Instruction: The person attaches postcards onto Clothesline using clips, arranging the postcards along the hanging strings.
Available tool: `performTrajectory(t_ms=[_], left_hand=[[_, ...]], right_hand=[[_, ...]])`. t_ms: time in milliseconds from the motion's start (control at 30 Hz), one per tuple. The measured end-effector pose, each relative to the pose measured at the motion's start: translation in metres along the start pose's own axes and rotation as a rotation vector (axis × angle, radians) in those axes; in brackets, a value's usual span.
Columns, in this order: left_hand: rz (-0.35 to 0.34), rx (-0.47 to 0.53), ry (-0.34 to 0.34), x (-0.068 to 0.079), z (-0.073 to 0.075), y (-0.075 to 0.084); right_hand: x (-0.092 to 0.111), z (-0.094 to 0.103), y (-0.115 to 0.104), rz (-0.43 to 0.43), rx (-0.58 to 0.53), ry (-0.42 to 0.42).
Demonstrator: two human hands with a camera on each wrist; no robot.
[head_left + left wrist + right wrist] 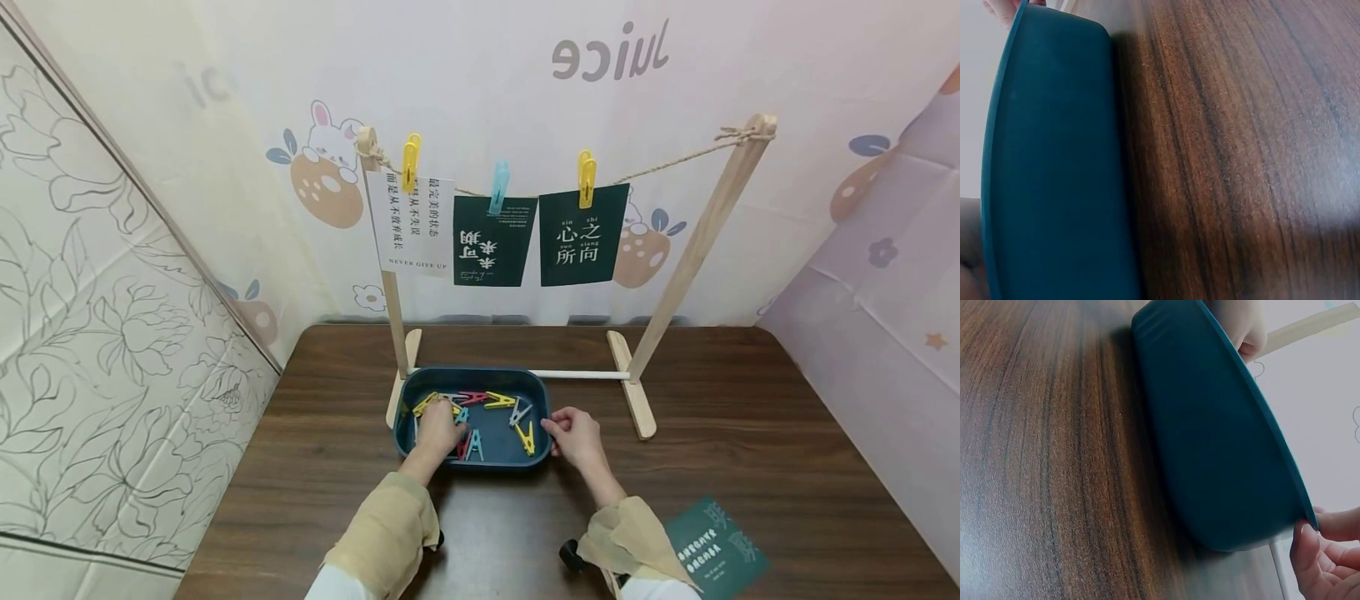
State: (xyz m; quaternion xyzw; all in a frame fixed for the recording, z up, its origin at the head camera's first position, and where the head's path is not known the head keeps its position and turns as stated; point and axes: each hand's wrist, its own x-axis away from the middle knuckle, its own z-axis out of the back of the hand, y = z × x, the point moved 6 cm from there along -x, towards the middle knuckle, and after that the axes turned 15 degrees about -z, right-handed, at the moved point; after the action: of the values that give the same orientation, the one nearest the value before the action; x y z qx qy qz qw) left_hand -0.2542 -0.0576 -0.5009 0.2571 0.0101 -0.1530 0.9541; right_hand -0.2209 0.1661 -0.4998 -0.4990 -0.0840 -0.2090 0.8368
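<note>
A dark blue plastic tray (pixel 536 460) holds several clothespins, among them a yellow one (pixel 526 439), a light blue one (pixel 475 446) and a grey one (pixel 518 412). My left hand (pixel 438 429) reaches over the front wall into the tray's left part, among the clothespins. Its fingertips are hidden, so whether they hold a clothespin cannot be told. With thumb and fingers, my right hand (pixel 579 437) pinches the tray's rim at the right end; the right wrist view shows this hold on the rim (pixel 1307 515) closely.
Behind the tray stands a wooden frame (pixel 701 250) with a rope (pixel 675 160). Clothespins hold a white card (pixel 412 237) and two dark green cards (pixel 495 258) on it. Another green card (pixel 720 546) lies at the front right of the wooden table (pixel 787 433).
</note>
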Motion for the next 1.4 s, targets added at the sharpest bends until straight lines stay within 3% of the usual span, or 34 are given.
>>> performTrajectory(t_ms=[833, 1167, 1400], left_hand=[[0.107, -0.136, -0.073, 0.001, -0.010, -0.001], [0.132, -0.115, -0.112, 0.001, -0.013, -0.005], [0.120, -0.094, -0.101, 0.005, -0.010, -0.003]], right_hand=[[0.002, -0.001, -0.003, -0.024, -0.009, 0.014], [0.004, -0.001, -0.002, -0.026, -0.031, 0.026], [0.005, 0.000, 0.000, -0.023, -0.022, 0.050]])
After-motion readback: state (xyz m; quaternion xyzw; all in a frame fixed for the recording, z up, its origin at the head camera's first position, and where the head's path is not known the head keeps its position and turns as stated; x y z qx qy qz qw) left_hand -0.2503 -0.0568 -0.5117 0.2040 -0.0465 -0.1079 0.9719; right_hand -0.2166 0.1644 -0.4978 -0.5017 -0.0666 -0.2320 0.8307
